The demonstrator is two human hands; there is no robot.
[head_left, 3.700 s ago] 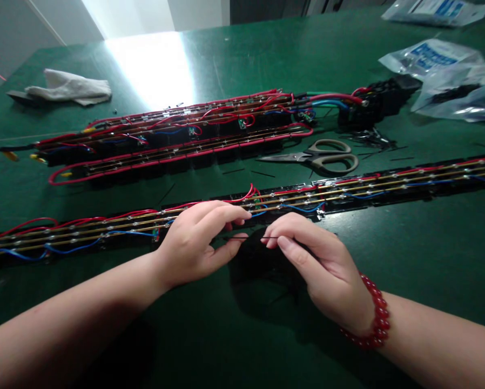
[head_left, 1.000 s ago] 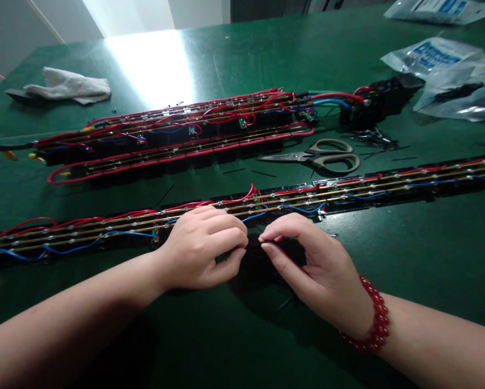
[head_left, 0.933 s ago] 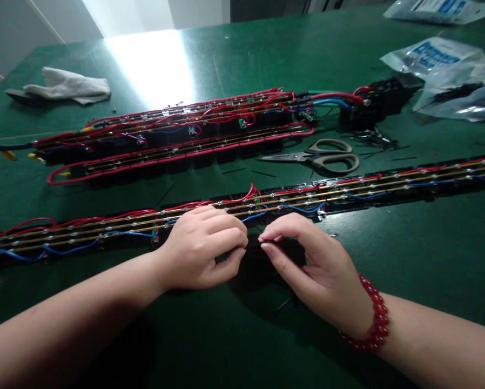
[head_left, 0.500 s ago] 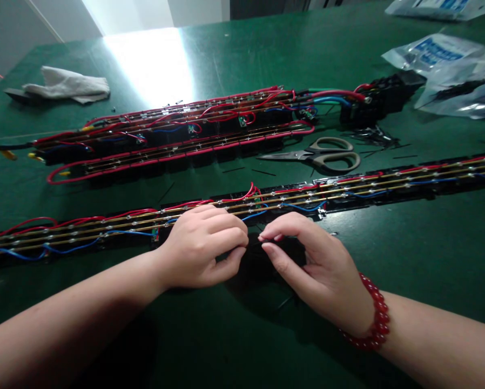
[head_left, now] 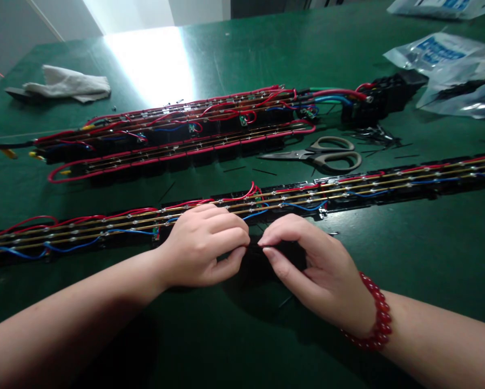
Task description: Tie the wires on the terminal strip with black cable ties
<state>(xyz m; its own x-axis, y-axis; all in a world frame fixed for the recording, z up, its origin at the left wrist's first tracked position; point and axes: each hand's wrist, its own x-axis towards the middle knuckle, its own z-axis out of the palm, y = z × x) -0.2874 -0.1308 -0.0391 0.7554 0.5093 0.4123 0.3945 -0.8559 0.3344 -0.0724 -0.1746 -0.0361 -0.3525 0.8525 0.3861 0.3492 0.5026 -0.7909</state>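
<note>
A long black strip assembly (head_left: pixel 356 189) with brass rods and red and blue wires crosses the green table in front of me. My left hand (head_left: pixel 208 246) is over its near edge, thumb and fingers pinched together. Close by on the right, my right hand (head_left: pixel 311 256) pinches with thumb and forefinger, a red bead bracelet (head_left: pixel 382 316) on its wrist. A thin dark strip, seemingly a black cable tie (head_left: pixel 254 246), spans the small gap between the two pinches. Its ends are hidden by my fingers.
Behind lies a second wired assembly (head_left: pixel 177 143) with a black connector block (head_left: pixel 382 100). Scissors (head_left: pixel 334 154) rest between the assemblies. Thin black pieces (head_left: pixel 376 135) are scattered nearby. Plastic bags (head_left: pixel 465 81) lie at the right, a white cloth (head_left: pixel 70 84) at the far left.
My right hand's fingertips have closed from a slight gap to a pinch. The dark strip between the hands now shows more clearly. My left hand has barely moved.
</note>
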